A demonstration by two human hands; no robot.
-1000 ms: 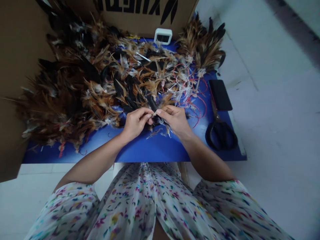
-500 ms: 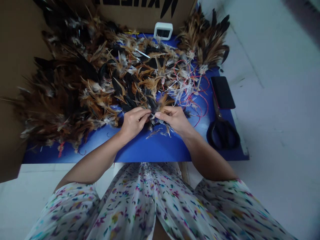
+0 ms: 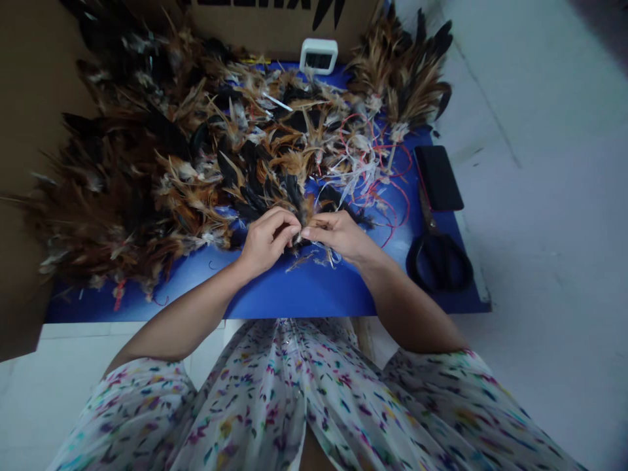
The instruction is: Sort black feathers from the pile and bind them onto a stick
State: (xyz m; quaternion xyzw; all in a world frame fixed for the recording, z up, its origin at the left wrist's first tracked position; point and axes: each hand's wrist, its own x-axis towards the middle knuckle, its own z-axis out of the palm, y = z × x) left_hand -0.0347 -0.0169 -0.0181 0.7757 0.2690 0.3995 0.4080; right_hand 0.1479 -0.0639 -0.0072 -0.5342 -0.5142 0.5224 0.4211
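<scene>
Head view. Since 0.5 s earlier, the tips of the left hand (image 3: 267,242) and right hand (image 3: 346,239) have drawn closer together. A brown feather tuft (image 3: 308,208) rises between the 2 sets of fingertips; loose feathers (image 3: 267,173) spread beyond them. Gripping low likely keeps the quills together and the plumes uncrushed. Red string (image 3: 408,206) and scissors (image 3: 438,252) lie right of the fingers, presumably for easy reach. Both thumb-and-forefinger pairs are pinched closed on the tuft's base; exact contact is partly hidden.

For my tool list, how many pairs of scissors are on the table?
1. The scissors lie on the right side of the table, partly under the phone; others may hide beneath the feathers.
</scene>
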